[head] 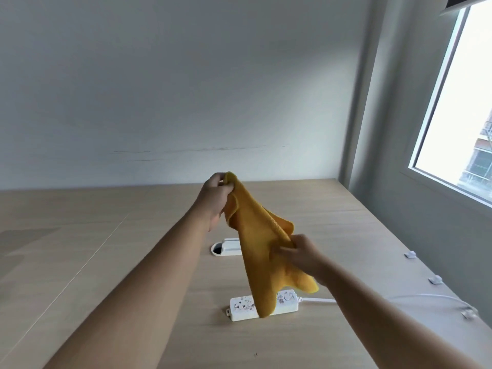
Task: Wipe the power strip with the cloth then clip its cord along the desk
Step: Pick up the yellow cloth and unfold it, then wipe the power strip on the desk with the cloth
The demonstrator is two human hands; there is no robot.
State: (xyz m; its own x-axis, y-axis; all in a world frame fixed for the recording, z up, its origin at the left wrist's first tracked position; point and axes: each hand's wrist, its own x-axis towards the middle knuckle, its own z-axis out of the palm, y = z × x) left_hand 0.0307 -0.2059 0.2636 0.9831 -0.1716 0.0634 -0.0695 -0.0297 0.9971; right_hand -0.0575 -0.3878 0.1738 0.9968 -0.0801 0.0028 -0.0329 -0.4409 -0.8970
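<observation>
Head view: both hands up over desk (133,235), holding yellow cloth (262,249) spread between them. Left hand (215,201) pinches top corner, raised; right hand (300,255) grips lower edge; loose end hangs in front of the strip, contact cannot tell. Power strip (286,306) lies flat on desk, near-centre, long axis approx left-right, cord (399,298) exits its right end twd desk's right edge. One clip (470,312) seems to have cord at it; two other clips (435,280) further back look empty. Est: wiping not started or barely; clipping mostly left.
</observation>
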